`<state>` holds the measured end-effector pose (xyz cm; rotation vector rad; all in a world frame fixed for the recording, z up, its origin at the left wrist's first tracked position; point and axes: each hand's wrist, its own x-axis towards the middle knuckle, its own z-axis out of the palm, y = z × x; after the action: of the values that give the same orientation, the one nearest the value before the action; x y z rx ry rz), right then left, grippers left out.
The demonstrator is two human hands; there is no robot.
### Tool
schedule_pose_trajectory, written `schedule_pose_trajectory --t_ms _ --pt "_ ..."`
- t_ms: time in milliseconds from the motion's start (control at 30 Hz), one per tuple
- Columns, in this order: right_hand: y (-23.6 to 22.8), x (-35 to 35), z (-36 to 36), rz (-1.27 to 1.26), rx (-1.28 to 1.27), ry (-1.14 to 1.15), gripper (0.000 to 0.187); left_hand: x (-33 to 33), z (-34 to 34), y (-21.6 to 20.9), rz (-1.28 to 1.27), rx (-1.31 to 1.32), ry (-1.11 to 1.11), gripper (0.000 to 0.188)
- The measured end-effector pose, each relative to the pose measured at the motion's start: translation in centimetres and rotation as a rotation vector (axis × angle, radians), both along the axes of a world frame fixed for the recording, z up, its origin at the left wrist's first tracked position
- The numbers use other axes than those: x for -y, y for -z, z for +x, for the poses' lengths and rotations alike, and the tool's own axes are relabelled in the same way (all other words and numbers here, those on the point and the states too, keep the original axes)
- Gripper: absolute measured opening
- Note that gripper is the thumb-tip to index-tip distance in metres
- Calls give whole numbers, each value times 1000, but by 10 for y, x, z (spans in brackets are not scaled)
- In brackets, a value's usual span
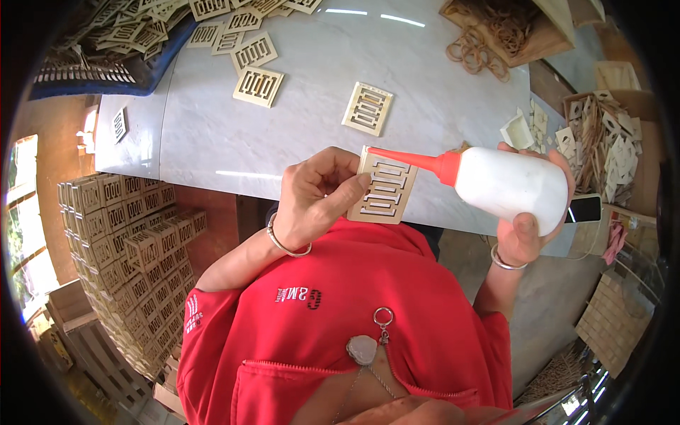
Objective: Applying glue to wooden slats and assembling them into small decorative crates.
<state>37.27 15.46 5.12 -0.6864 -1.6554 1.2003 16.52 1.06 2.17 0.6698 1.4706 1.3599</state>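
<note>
Between the thumb and fingers of my left hand (322,191) is a thin wooden panel (386,191) with cut-out lattice slots, held up over the table's near edge. My right hand (528,227) is wrapped round a white glue bottle (506,185), tipped on its side. Its long red nozzle (407,157) points left, and the tip is at the panel's upper left corner. Whether glue is coming out is too small to tell. Another slotted panel (367,108) lies flat on the table just beyond my hands.
A blue basket (142,88) heaped with slotted panels stands at the far left; loose panels (256,86) lie beside it. Rubber bands (476,57) spill from a wooden box (552,35). At right are a box of wooden pieces (609,142) and a phone (585,209). Assembled lattice boxes (134,255) are stacked left.
</note>
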Motion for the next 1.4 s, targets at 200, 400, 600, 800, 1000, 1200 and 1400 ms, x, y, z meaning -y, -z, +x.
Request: schedule_pose_trajectory --t_ms 200,400,600,800,1000,1200,1400 --pt "-1 -2 3 -21 0 -26 79 0 0 -1 -9 33 -1 9" --pt "0 -8 18 -26 0 -8 76 -1 0 1 14 42 -5 9" --pt "2 -15 34 -75 -75 -18 75 -3 0 -1 55 85 -17 11" --pt "11 -18 48 -77 -73 29 74 -5 -1 5 85 159 -41 10" --pt "22 -23 45 -244 -207 87 74 -6 -3 13 118 351 -33 11" --pt "30 -26 44 -307 -241 93 75 -8 -2 15 100 422 -67 11" --pt "35 -26 51 -370 -262 -10 74 -8 -4 18 100 457 -70 11"
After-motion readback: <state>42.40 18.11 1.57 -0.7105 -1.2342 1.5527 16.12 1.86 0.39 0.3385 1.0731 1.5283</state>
